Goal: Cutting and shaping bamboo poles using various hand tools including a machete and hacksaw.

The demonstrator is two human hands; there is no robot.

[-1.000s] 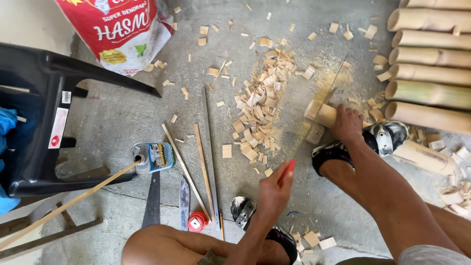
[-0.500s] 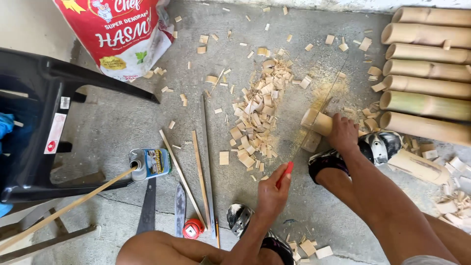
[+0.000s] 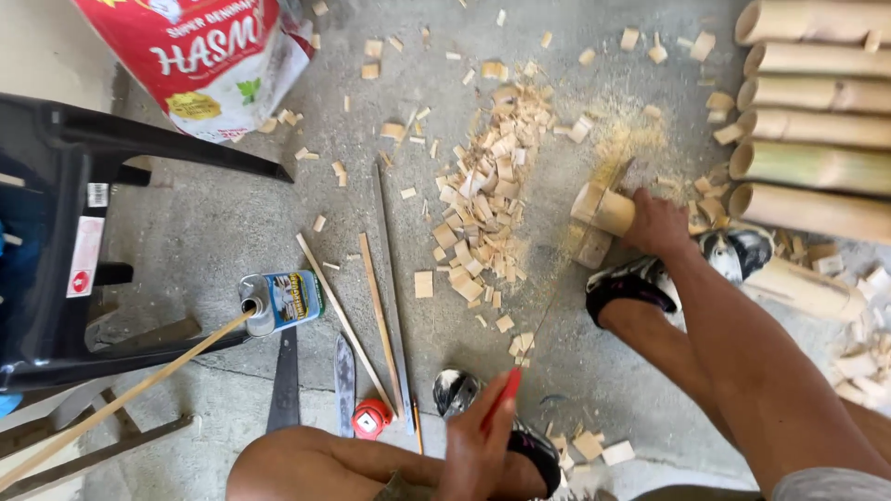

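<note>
Two hands share this cut: my left hand (image 3: pixel 487 445) is wrapped tight around the red handle of a saw (image 3: pixel 557 297), and my right hand (image 3: pixel 657 223) is clamped on the short bamboo piece (image 3: pixel 605 210) lying on the concrete floor (image 3: pixel 232 213), beside my sandalled foot (image 3: pixel 640 278). I judge the blade could jump the kerf toward those fingers if the round piece rolls. Loose chips (image 3: pixel 483 204) underfoot could let it skid.

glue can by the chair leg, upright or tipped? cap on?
Tipped. The small can lies on its side on the concrete floor, its round mouth open toward the chair. The red cap lies apart from it, near the person's knee.
</note>
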